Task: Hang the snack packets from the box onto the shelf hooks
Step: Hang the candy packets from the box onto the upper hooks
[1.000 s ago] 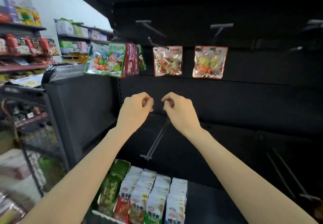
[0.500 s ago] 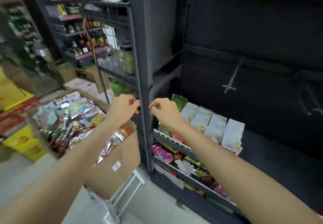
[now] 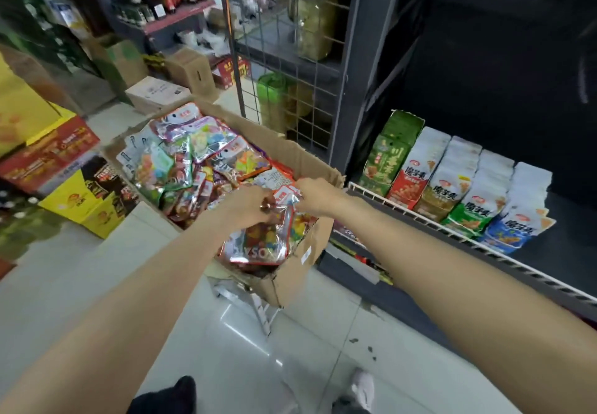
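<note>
**Picking packets out of the box, hooks not in view**

Both hands are working at the near corner of the cardboard box (image 3: 300,155), which is sitting on a small stand on the tiled floor beside the dark shelf unit (image 3: 484,58). The left hand (image 3: 248,202) is gripping the top edge of a shiny snack packet (image 3: 258,242), fingers curled round it. The right hand (image 3: 318,195) is pinching the same top edge, or that of a packet right behind it; glare and blur are making it hard to separate them. The packet is hanging down from the two hands, still over the box's near corner, partly lifted clear of the pile (image 3: 193,158) of loose packets filling the rest of the box.

Step in hand, as I judge it: the pick-up, early in one hang cycle. Plenty of packets are remaining, so the task overall looks far from done.

The next move is calling for lifting the packet free without dragging neighbours out, finding its hang hole at the top edge, then turning up and right toward the shelf. No hooks are showing here. White and green bags (image 3: 452,184) are standing in a row on the lower shelf behind a white wire rail (image 3: 420,216), near the right arm, so the lift needs to clear them.
</note>
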`<action>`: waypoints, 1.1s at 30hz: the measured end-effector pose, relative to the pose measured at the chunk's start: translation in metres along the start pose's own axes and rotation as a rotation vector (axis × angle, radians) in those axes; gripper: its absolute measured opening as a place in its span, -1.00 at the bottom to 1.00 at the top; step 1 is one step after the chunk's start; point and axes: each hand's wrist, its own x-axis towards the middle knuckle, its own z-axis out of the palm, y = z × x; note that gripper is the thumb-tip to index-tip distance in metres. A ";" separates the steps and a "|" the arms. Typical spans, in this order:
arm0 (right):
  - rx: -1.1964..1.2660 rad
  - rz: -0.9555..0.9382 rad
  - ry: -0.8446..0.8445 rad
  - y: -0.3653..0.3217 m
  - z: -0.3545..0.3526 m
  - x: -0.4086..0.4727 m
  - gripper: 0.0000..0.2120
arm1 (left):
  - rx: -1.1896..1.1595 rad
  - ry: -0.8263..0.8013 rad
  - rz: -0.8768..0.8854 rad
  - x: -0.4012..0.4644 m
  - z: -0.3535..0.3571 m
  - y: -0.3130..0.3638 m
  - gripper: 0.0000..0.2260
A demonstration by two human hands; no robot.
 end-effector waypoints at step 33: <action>0.796 -0.163 0.987 0.095 -0.127 -0.107 -0.36 | -1.109 0.532 0.165 0.039 -0.103 0.157 -0.68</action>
